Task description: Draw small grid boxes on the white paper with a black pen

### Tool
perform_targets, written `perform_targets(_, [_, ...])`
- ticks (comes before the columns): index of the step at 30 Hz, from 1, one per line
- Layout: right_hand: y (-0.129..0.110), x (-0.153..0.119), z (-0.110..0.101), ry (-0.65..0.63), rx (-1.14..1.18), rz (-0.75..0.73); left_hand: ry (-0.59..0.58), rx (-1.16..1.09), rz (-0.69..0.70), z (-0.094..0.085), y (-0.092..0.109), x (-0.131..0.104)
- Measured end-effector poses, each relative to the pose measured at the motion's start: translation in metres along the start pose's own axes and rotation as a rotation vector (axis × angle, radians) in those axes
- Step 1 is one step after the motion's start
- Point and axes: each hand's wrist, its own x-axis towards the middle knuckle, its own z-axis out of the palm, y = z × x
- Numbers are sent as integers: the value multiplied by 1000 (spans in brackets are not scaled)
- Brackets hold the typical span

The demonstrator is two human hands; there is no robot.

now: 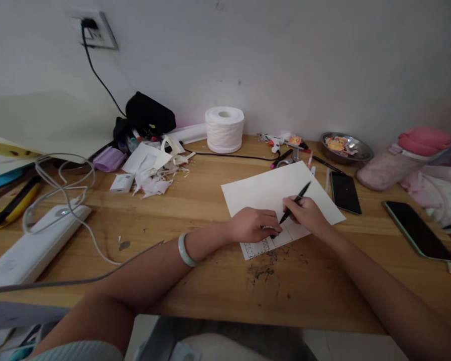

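Note:
A white sheet of paper (270,185) lies tilted on the wooden table, with small dark drawn shapes and lines along its near-left edge. My right hand (304,213) holds a black pen (302,191) over the sheet, its upper end pointing up and right. On the sheet's near-left part rests my left hand (256,225), fingers curled, with a small black item (273,236) at the fingertips that looks like a pen cap. A pale bangle (185,250) circles my left wrist.
Torn paper scraps (154,168), a white roll (224,129) and a metal bowl (346,148) stand toward the wall. Two phones (345,192) and a pink-lidded bottle (394,163) are at the right. A power strip (37,245) with loose cables and a yellow cutter (13,203) lie left.

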Motion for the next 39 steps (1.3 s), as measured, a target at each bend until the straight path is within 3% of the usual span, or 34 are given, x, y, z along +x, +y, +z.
perform_targets(3, [-2,14,6,-148,-86,-51,-2,13,-1,-1,1,0])
perform_targets(5, [-1,18,12,-181,-101,-92,-7,14,-3,-1,1,0])
perform_targets(25, [1,19,20,-319,-177,-113,23,13,19,6,-8,0])
perform_targets(39, [-1,18,21,-327,-177,-105,6,18,5,5,-7,0])
